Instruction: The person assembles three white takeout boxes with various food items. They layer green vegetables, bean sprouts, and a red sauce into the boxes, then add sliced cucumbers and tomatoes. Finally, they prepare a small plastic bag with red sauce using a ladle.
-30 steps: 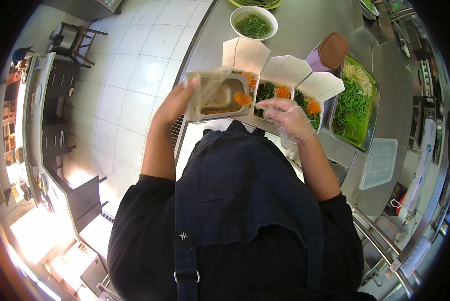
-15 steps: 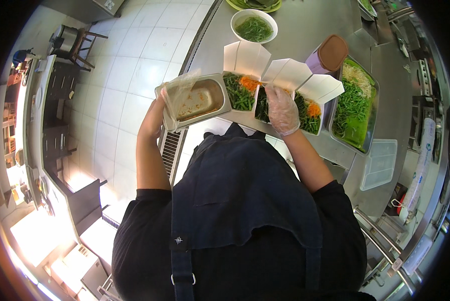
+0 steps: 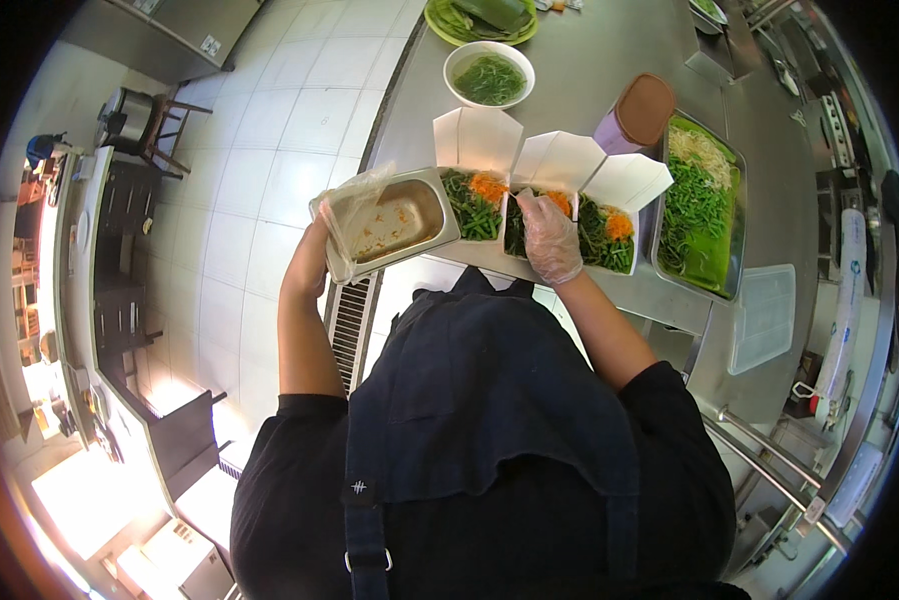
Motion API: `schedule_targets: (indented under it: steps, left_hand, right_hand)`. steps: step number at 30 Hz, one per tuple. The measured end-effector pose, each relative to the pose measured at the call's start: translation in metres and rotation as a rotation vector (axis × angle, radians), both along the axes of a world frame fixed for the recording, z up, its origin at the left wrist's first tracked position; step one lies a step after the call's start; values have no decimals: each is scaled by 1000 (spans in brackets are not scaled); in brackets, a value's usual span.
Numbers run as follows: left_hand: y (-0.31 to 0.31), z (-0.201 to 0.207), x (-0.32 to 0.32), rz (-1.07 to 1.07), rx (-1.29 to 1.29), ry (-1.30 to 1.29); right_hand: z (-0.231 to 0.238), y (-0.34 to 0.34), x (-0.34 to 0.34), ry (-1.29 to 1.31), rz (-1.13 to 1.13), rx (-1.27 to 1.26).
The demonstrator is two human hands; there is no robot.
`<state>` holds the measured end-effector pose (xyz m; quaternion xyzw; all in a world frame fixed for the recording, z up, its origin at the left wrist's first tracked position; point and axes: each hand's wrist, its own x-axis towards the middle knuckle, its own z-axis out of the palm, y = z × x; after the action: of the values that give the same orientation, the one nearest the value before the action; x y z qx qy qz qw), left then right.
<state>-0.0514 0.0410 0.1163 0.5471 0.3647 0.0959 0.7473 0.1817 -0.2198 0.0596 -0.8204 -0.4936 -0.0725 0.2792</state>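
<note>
My left hand (image 3: 314,245) grips the left side of a steel pan (image 3: 431,243), with clear plastic film (image 3: 347,215) draped over that end. A few orange scraps lie on the pan's floor. My right hand (image 3: 552,238), in a clear plastic glove, is over the middle of three white takeout boxes, its fingers pinched together beside shredded carrot (image 3: 559,203). What the fingertips hold, if anything, is hidden. The left box (image 3: 477,140) and right box (image 3: 626,180) hold green vegetables topped with shredded carrot. All three lids stand open.
Right of the boxes lies a steel tray (image 3: 737,225) of chopped greens and pale sprouts, near a purple container with a brown lid (image 3: 645,108). Farther back stand a white bowl (image 3: 522,68) of green strands and a green plate (image 3: 439,32). A clear plastic lid (image 3: 764,318) lies at right.
The whole view has shifted slightly. My right hand has turned a little over the middle box, uncovering more of its carrot. My left hand still grips the pan.
</note>
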Motion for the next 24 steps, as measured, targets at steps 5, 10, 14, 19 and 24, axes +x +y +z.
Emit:
schedule_targets:
  steps: [5,10,14,19,24]
  left_hand:
    - [-14,6,9,-35,-161,-103]
    - [-40,12,31,-151,-275,-109]
    - [-65,15,57,-261,-375,-172]
    - [-90,35,89,-332,-378,-211]
    - [-117,20,125,-467,-347,-111]
  right_hand:
    - [44,3,-12,328,-73,258]
    - [93,-3,-14,495,243,132]
    - [110,-12,-16,327,214,170]
    - [131,-57,9,777,-255,138]
    - [118,-116,23,1235,-155,149]
